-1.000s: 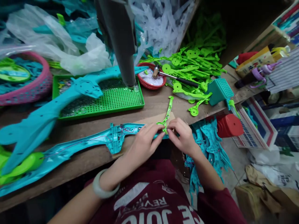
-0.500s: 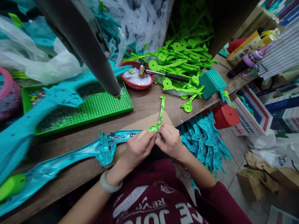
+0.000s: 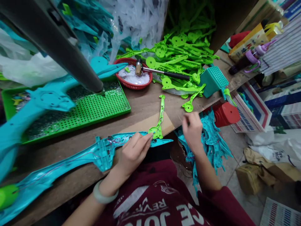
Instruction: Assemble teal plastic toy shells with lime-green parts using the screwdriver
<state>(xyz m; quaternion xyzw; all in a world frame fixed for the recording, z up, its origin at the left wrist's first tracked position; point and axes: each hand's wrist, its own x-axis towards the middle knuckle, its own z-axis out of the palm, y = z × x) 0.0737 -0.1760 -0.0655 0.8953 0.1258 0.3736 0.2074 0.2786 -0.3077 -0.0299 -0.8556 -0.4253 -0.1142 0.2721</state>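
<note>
A light-green plastic arm piece point(image 3: 161, 114), with a round end and a thin wire along it, lies across the tip of a long blue half-shell point(image 3: 82, 156). My left hand point(image 3: 135, 152) pinches its round lower end with thumb and forefinger. My right hand point(image 3: 193, 130) is off it to the right, holding nothing visible, fingers loosely bent and a little apart. Just beyond those fingertips lies a loose green piece with a round end point(image 3: 188, 107). Red and dark wires run inside the blue shell. Under the green piece is a flat brown cardboard sheet point(image 3: 166, 121).
A green perforated tray point(image 3: 110, 105) of small metal bits stands at left, under a grey post point(image 3: 77, 59). Behind are a red basket point(image 3: 134, 86) with a hammer point(image 3: 164, 73) across it and a green pile of parts point(image 3: 183, 59). Blue shells point(image 3: 209, 138) hang below the bench edge.
My right hand has let go of the green arm piece and moved right, toward the loose green piece. My left hand stays at the round end. The view has shifted slightly.
</note>
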